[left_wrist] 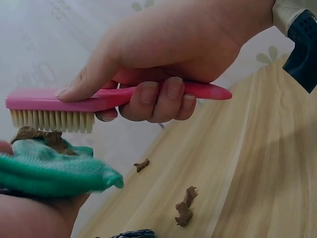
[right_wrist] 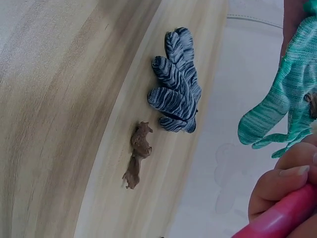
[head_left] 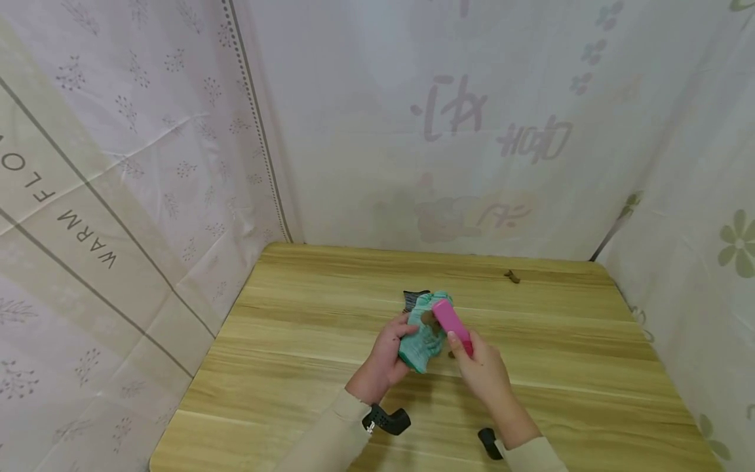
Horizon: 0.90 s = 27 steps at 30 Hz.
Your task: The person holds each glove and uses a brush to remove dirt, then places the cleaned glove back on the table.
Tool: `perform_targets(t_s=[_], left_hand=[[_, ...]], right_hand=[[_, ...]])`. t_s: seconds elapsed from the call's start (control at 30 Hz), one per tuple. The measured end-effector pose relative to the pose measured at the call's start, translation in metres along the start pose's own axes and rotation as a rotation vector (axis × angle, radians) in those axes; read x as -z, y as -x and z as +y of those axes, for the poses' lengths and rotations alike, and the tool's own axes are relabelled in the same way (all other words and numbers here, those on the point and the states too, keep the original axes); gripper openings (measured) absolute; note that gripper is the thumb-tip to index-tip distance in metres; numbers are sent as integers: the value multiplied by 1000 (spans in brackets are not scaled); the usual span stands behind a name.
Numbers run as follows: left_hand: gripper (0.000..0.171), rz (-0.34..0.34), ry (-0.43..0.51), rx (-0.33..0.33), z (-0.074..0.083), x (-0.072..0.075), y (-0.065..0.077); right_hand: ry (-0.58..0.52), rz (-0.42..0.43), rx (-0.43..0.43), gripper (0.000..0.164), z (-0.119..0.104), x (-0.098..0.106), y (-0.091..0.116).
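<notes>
My left hand (head_left: 389, 351) holds a green knitted glove (head_left: 420, 347), the thumb lying over its near side. A brown, clay-like smear (left_wrist: 44, 139) sticks to the glove. With my right hand (head_left: 485, 370) I grip a pink scrub brush (head_left: 449, 319) by its handle, the thumb pressed along the back of the brush head. The pale bristles (left_wrist: 52, 120) point down, right over the brown smear in the left wrist view. In the right wrist view the glove's fingers (right_wrist: 267, 114) hang loose, and only the brush's handle (right_wrist: 282, 218) shows.
A dark grey striped glove (right_wrist: 176, 84) lies on the wooden table (head_left: 307, 314) beyond my left hand. A crumbled brown lump (right_wrist: 139, 148) rests near it. Another small brown piece (head_left: 512, 276) lies towards the far right edge. Patterned cloth (head_left: 366, 131) hangs around the table.
</notes>
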<state>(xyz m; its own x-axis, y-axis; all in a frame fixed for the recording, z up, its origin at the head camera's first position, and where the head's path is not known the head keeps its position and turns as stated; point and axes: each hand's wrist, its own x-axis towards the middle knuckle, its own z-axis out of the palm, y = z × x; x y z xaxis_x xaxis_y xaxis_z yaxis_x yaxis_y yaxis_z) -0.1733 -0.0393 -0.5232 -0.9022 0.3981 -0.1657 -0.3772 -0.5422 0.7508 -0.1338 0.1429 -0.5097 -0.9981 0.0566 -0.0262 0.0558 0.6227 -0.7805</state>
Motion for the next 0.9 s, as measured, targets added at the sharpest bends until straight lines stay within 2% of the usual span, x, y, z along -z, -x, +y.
perform_targets(t_s=[0.07, 0.13, 0.23, 0.37, 0.47, 0.7, 0.9], left_hand=[[55, -26, 17, 22, 1, 0, 1], [49, -37, 30, 48, 3, -1, 2], [40, -13, -17, 44, 3, -2, 3], [35, 69, -117, -25, 0, -3, 1], [27, 122, -151, -66, -2, -4, 0], [22, 162, -145, -96, -2, -7, -1], [26, 219, -250, -133, -7, -11, -5]], right_hand=[[1, -1, -2, 51, 0, 0, 0], [6, -1, -1, 51, 1, 0, 0], [8, -12, -5, 51, 0, 1, 1], [7, -24, -16, 54, 0, 0, 2], [11, -27, -33, 57, 1, -1, 1], [33, -29, -58, 66, 4, -1, -2], [0, 38, -21, 56, -8, -7, 3]])
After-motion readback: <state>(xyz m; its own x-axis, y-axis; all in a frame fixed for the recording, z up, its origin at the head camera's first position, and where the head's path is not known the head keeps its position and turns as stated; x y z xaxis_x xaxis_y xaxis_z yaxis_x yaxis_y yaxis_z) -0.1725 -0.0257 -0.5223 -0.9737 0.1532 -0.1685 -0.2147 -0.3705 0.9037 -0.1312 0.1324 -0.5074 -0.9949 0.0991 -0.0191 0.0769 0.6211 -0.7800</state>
